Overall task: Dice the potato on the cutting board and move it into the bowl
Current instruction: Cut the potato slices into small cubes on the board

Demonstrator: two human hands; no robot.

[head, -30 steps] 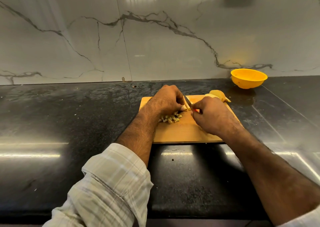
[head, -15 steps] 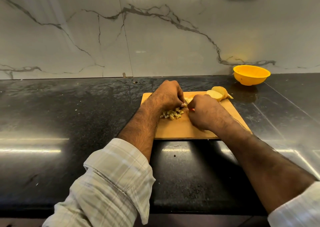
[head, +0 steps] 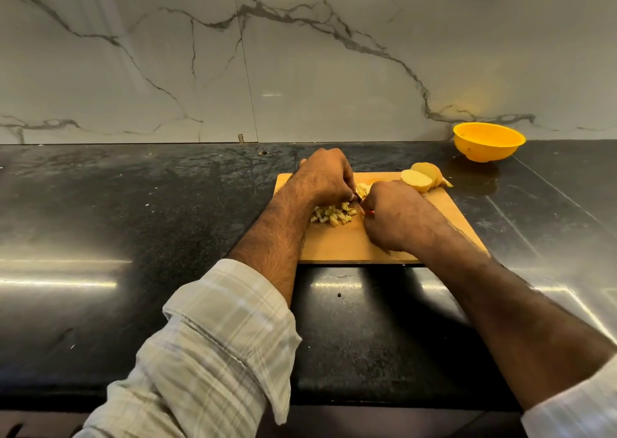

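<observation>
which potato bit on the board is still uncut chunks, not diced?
The potato halves at the cutting board's far right corner, nearest the yellow bowl. The diced pile lies by the left hand.

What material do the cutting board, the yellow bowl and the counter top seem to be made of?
Cutting board: probably wood or bamboo, a matt, even tan face.
Yellow bowl: probably plastic, a uniform bright colour with a smooth, thin rim.
Counter top: apparently polished dark stone, speckled and mirroring the lights.
</observation>
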